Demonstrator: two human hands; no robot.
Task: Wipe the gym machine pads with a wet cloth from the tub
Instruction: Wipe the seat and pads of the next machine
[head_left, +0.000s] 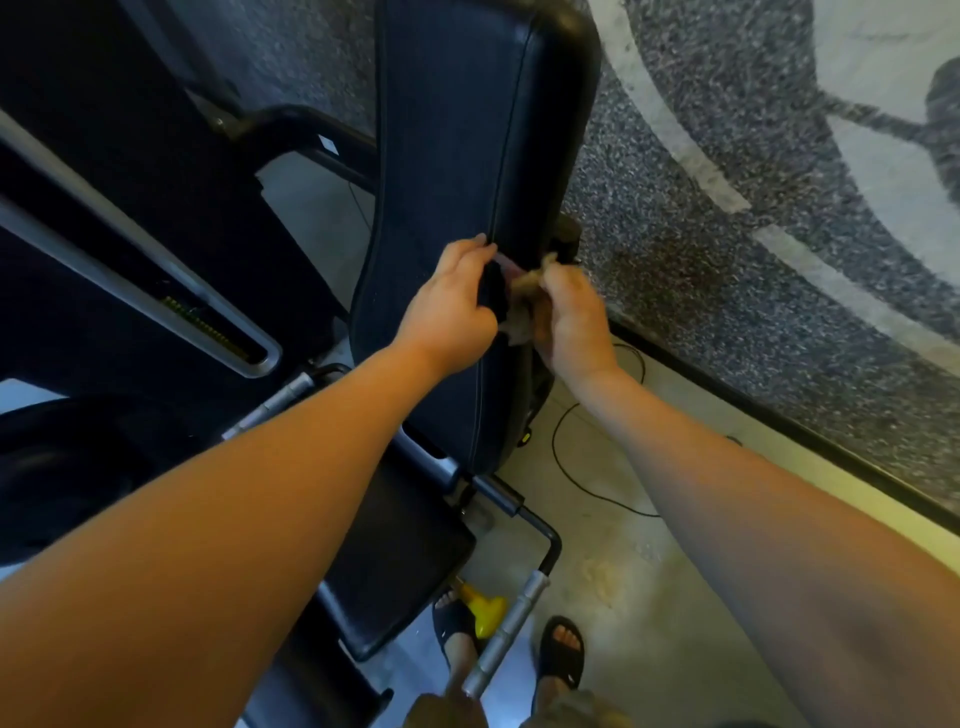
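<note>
Centre frame, left hand (452, 306) and right hand (571, 325) both grasp the crumpled tan cloth (521, 306) between them, against the upright black back pad (447, 135) edge, seat pad (395, 556) below.

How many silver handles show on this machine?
2: upper handle beside the left forearm; lower handle at bottom centre, between the sandals. Arms may hide others.

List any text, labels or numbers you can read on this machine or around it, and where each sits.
Nothing here can be read.
White sticker on the black frame tube: too small to read.
Yellow markings in the grey slot: blurred.
White mark on the sandal: too small.
Back pad and cloth: no print visible.
</note>
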